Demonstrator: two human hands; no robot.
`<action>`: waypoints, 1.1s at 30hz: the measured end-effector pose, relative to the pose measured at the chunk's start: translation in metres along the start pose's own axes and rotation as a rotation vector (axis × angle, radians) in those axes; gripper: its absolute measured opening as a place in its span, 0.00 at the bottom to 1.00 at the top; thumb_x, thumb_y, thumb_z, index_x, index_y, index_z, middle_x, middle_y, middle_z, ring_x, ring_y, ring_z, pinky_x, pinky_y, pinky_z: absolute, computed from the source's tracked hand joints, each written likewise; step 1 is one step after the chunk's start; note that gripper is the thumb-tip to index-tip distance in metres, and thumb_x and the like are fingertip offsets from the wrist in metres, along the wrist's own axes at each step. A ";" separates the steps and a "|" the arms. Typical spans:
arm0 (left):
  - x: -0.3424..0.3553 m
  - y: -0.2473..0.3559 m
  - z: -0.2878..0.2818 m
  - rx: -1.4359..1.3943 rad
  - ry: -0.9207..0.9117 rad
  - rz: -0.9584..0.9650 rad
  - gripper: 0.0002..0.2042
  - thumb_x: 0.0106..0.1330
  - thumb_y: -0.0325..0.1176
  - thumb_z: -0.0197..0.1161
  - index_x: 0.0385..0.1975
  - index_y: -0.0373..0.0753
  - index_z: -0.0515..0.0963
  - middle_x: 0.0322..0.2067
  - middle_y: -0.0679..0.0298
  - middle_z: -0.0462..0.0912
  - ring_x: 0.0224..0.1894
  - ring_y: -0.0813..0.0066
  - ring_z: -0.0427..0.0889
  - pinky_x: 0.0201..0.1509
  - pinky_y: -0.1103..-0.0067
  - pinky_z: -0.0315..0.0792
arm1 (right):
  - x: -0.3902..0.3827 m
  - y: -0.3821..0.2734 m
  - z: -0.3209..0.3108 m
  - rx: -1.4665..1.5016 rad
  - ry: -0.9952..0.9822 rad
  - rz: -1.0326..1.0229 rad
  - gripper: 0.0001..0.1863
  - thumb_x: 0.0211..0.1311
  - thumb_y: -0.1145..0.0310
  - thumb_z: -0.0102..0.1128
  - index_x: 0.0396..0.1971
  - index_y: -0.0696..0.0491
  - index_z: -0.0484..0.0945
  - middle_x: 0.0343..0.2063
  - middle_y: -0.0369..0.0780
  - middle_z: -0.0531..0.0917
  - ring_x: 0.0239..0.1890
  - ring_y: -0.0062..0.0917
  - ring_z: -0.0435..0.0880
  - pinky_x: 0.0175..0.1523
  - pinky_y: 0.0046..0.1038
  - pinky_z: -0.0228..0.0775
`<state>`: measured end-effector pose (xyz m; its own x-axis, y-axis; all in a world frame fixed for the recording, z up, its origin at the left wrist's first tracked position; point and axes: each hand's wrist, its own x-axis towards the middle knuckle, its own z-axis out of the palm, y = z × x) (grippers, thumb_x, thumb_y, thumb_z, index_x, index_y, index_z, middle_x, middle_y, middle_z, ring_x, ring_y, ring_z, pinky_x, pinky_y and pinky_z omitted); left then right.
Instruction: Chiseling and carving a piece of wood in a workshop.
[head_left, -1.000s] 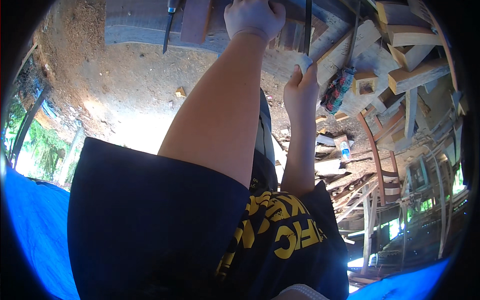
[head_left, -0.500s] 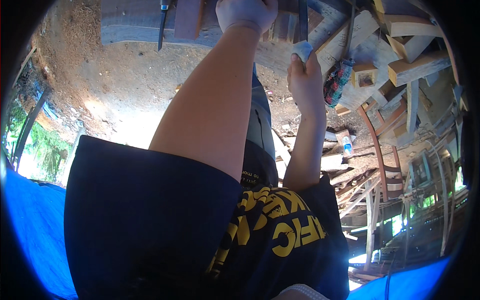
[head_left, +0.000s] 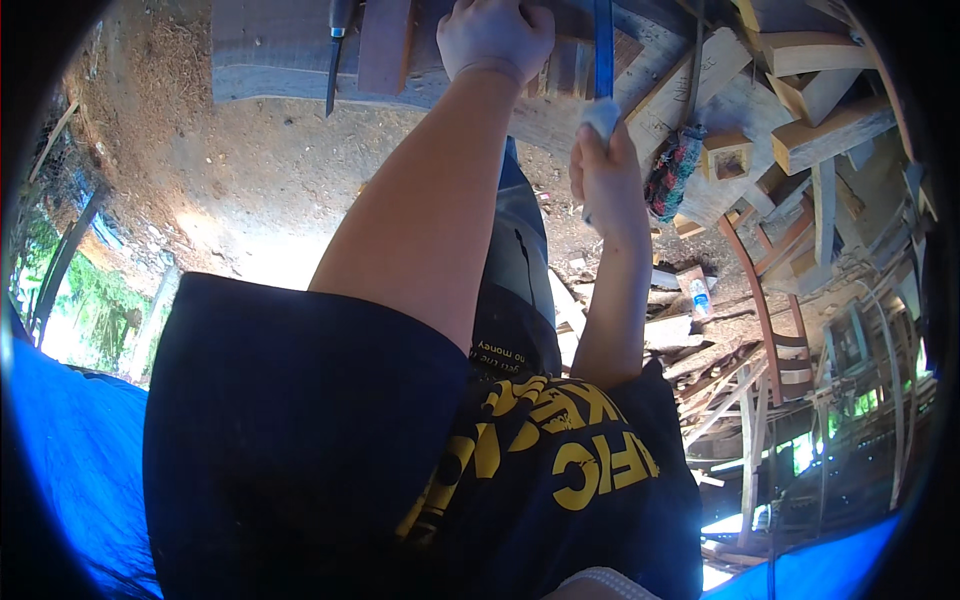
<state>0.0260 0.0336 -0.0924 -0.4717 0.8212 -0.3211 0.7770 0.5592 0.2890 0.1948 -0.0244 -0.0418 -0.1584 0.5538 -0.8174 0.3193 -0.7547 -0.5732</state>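
Head view, only one. Right hand is clamped on the pale grip of a long narrow tool; its blade, bluish in the light, runs straight away from the person over the bench, far end cut off by the rim. Key relation: tool lies ahead of the right hand, long axis roughly in line with that forearm; right hand nearer, left hand off to the tool's left, apart from it. Left fingers are mostly hidden up by the rim, so I can't tell whether they grip or just press. Left of that: reddish-brown block, then a dark-bladed tool, tip overhanging the bench edge.
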 end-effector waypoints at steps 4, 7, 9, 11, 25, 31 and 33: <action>0.000 -0.001 0.000 -0.049 0.029 0.018 0.12 0.57 0.42 0.52 0.27 0.41 0.79 0.32 0.55 0.84 0.40 0.54 0.81 0.45 0.60 0.75 | -0.033 0.006 -0.009 -0.033 0.032 0.197 0.12 0.70 0.70 0.45 0.48 0.59 0.69 0.24 0.38 0.74 0.22 0.17 0.72 0.28 0.22 0.65; 0.001 -0.001 0.000 -0.039 0.018 0.015 0.12 0.56 0.41 0.53 0.27 0.40 0.79 0.32 0.55 0.84 0.40 0.54 0.81 0.44 0.60 0.75 | -0.028 0.009 -0.012 -0.101 0.006 0.183 0.12 0.70 0.69 0.46 0.48 0.58 0.69 0.25 0.37 0.74 0.22 0.16 0.73 0.29 0.22 0.66; 0.000 -0.001 0.001 -0.029 0.037 0.014 0.12 0.56 0.41 0.53 0.26 0.40 0.78 0.32 0.56 0.84 0.40 0.53 0.81 0.44 0.60 0.75 | -0.010 0.008 -0.010 -0.168 0.003 -0.004 0.12 0.70 0.69 0.46 0.49 0.58 0.69 0.24 0.37 0.73 0.22 0.16 0.73 0.29 0.22 0.65; -0.001 -0.001 0.002 -0.046 0.050 0.020 0.12 0.57 0.42 0.52 0.26 0.40 0.78 0.32 0.55 0.84 0.39 0.53 0.82 0.44 0.60 0.75 | 0.000 0.006 -0.008 -0.177 0.011 -0.036 0.12 0.70 0.69 0.46 0.49 0.58 0.69 0.24 0.35 0.73 0.22 0.15 0.72 0.28 0.22 0.65; -0.002 -0.003 0.004 -0.063 0.054 0.010 0.13 0.57 0.43 0.53 0.24 0.40 0.77 0.29 0.54 0.83 0.36 0.53 0.82 0.44 0.59 0.75 | -0.001 0.006 -0.007 -0.226 0.012 -0.083 0.13 0.70 0.69 0.46 0.50 0.58 0.68 0.28 0.38 0.74 0.25 0.20 0.72 0.31 0.24 0.63; -0.001 -0.002 0.001 -0.047 0.049 0.017 0.12 0.58 0.42 0.52 0.26 0.41 0.78 0.30 0.55 0.83 0.38 0.53 0.82 0.44 0.60 0.74 | -0.026 0.011 -0.013 -0.148 -0.007 0.125 0.15 0.70 0.67 0.47 0.51 0.59 0.70 0.30 0.41 0.77 0.29 0.22 0.76 0.36 0.27 0.69; -0.001 -0.002 0.001 -0.048 0.038 0.013 0.13 0.58 0.42 0.52 0.27 0.41 0.78 0.31 0.56 0.84 0.39 0.53 0.81 0.45 0.60 0.74 | -0.021 0.005 -0.011 -0.119 -0.019 0.094 0.12 0.71 0.68 0.46 0.49 0.57 0.68 0.25 0.37 0.73 0.23 0.18 0.71 0.29 0.24 0.63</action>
<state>0.0254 0.0318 -0.0932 -0.4782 0.8315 -0.2826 0.7624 0.5528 0.3365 0.2098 -0.0365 -0.0271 -0.1402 0.4751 -0.8687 0.4423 -0.7549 -0.4842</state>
